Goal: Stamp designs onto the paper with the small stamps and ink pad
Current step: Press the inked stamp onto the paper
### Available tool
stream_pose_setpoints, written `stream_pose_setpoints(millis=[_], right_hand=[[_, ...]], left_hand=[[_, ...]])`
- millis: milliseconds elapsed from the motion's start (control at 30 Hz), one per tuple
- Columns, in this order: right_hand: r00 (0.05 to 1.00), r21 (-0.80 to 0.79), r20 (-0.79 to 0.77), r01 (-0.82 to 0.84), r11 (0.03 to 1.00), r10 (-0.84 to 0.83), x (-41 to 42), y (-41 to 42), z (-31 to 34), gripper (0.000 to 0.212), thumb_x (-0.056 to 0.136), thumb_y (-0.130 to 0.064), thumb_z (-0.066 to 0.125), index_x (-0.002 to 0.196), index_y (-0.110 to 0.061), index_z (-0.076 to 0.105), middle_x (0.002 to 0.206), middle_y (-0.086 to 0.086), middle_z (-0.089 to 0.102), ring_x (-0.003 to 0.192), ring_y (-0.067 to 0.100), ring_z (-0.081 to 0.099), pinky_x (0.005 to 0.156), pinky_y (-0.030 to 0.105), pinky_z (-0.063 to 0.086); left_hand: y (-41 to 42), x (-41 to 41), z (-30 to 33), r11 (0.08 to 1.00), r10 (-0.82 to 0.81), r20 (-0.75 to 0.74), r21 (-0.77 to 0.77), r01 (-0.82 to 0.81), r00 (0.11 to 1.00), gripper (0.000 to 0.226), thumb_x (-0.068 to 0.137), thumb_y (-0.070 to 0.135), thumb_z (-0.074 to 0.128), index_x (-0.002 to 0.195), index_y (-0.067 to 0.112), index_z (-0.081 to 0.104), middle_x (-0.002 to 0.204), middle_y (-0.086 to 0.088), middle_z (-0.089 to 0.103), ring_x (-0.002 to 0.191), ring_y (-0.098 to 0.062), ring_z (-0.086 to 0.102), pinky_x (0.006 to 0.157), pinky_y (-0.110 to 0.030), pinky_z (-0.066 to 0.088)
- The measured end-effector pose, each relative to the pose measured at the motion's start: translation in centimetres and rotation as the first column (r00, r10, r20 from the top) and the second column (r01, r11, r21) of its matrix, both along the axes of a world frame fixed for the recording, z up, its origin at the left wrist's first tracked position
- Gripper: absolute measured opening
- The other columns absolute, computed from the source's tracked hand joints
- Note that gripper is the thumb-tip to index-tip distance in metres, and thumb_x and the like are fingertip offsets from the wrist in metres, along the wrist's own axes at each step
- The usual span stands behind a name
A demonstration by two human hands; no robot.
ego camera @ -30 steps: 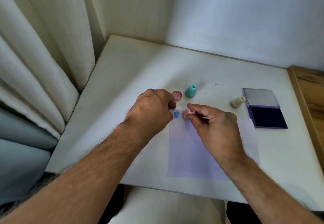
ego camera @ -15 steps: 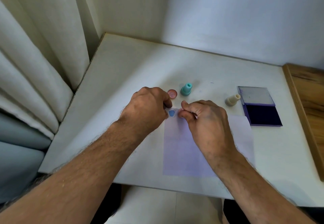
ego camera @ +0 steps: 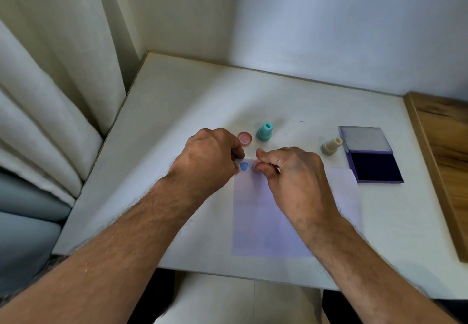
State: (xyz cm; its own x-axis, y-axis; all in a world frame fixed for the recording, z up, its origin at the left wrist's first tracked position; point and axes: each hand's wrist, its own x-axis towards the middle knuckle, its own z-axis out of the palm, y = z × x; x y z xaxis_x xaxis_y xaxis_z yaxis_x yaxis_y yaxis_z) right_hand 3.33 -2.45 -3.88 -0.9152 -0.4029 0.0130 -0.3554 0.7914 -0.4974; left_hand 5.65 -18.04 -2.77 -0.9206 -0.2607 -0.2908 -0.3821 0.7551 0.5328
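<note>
Soft, even daylight is filling the scene, and the white table is reading bright without any harsh glare. Cool bluish light is washing the wall on the right. The hands are throwing only faint, diffuse shadows across the paper. The wide lens is bending straight lines outward near the borders. The forearms at the bottom edge are looking soft and smeared, while the centre is staying reasonably sharp.
</note>
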Motion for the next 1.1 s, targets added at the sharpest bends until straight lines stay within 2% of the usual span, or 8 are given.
stream_pose_setpoints(millis=[100, 300, 467, 667, 767, 833, 933, 1100], right_hand=[[1.0, -0.015, 0.019, -0.001, 1.0, 0.001, 0.0, 0.1, 0.3, 0.025, 0.089, -0.018, 0.068, 0.114, -0.022, 0.072, 0.104, 0.001, 0.074, 0.094, 0.018, 0.067, 0.086, 0.025, 0.053], [0.998, -0.036, 0.061, 0.007, 0.999, -0.005, -0.2, 0.1, 0.9, 0.026, 0.088, -0.015, 0.071, 0.114, -0.018, 0.072, 0.106, -0.002, 0.075, 0.094, 0.008, 0.066, 0.088, 0.009, 0.04], [0.997, -0.017, 0.073, -0.004, 1.0, 0.005, -0.4, 0.1, 1.0, 0.026, 0.09, -0.018, 0.069, 0.115, -0.02, 0.072, 0.109, -0.004, 0.075, 0.097, 0.009, 0.067, 0.089, 0.009, 0.04], [0.983, -0.129, 0.164, 0.099, 0.987, -0.077, -0.5, 0.4, 0.7, 0.023, 0.086, -0.026, 0.073, 0.108, -0.025, 0.074, 0.101, -0.009, 0.076, 0.091, 0.004, 0.068, 0.087, 0.01, 0.046], [0.92, -0.401, 0.34, 0.329, 0.855, -0.194, -1.1, 1.6, 0.0, 0.017, 0.08, -0.02, 0.077, 0.097, -0.023, 0.077, 0.087, -0.013, 0.076, 0.08, -0.003, 0.069, 0.082, 0.014, 0.053], [0.868, -0.524, 0.436, 0.461, 0.716, -0.24, -1.5, 2.1, -0.3, 0.015, 0.08, -0.015, 0.076, 0.094, -0.021, 0.076, 0.082, -0.01, 0.076, 0.073, 0.004, 0.07, 0.073, 0.023, 0.057], [0.808, -0.597, 0.528, 0.573, 0.561, -0.263, -2.0, 2.5, -0.4, 0.014, 0.083, -0.011, 0.073, 0.097, -0.015, 0.075, 0.084, -0.001, 0.075, 0.071, 0.012, 0.068, 0.063, 0.025, 0.057], [0.757, -0.618, 0.607, 0.641, 0.455, -0.242, -2.3, 2.7, -0.3, 0.013, 0.086, -0.006, 0.07, 0.095, -0.013, 0.075, 0.079, 0.001, 0.074, 0.065, 0.013, 0.065, 0.06, 0.025, 0.056]], left_hand=[[-0.1, 0.0, -0.1, 1.0, -0.006, 0.001, -0.008, 0.006, 1.0, 0.02, 0.079, 0.018, 0.076, 0.097, 0.028, 0.073, 0.09, 0.01, 0.071, 0.091, -0.011, 0.065, 0.083, -0.024, 0.052], [0.0, 0.0, -0.2, 0.998, -0.033, -0.025, -0.046, 0.032, 0.999, 0.017, 0.079, 0.021, 0.073, 0.095, 0.028, 0.072, 0.092, 0.01, 0.07, 0.091, -0.013, 0.065, 0.083, -0.026, 0.053], [0.2, 0.0, -0.5, 0.993, -0.066, -0.031, -0.104, 0.063, 0.997, 0.014, 0.081, 0.022, 0.069, 0.092, 0.029, 0.071, 0.093, 0.006, 0.071, 0.091, -0.02, 0.065, 0.083, -0.036, 0.056], [0.0, -0.1, -0.4, 0.993, -0.065, -0.016, -0.096, 0.063, 0.998, 0.014, 0.08, 0.023, 0.071, 0.092, 0.03, 0.071, 0.086, 0.013, 0.066, 0.089, -0.014, 0.063, 0.079, -0.025, 0.051], [0.7, -0.5, -0.9, 0.991, -0.065, -0.008, -0.114, 0.063, 0.998, 0.014, 0.079, 0.022, 0.068, 0.088, 0.032, 0.07, 0.089, 0.012, 0.068, 0.088, -0.015, 0.063, 0.078, -0.026, 0.052], [0.9, -0.6, -1.0, 0.992, -0.061, 0.001, -0.112, 0.061, 0.998, 0.013, 0.079, 0.023, 0.068, 0.086, 0.034, 0.069, 0.091, 0.012, 0.068, 0.088, -0.015, 0.063, 0.079, -0.028, 0.054], [0.7, -0.8, -1.0, 0.992, -0.063, -0.001, -0.107, 0.063, 0.998, 0.011, 0.08, 0.026, 0.069, 0.088, 0.033, 0.07, 0.091, 0.012, 0.068, 0.089, -0.015, 0.063, 0.079, -0.027, 0.054], [0.4, -1.1, -0.6, 0.995, 0.02, -0.036, -0.095, -0.023, 0.999, 0.017, 0.081, 0.03, 0.064, 0.093, 0.035, 0.075, 0.091, 0.009, 0.071, 0.085, -0.015, 0.065, 0.075, -0.025, 0.055]])
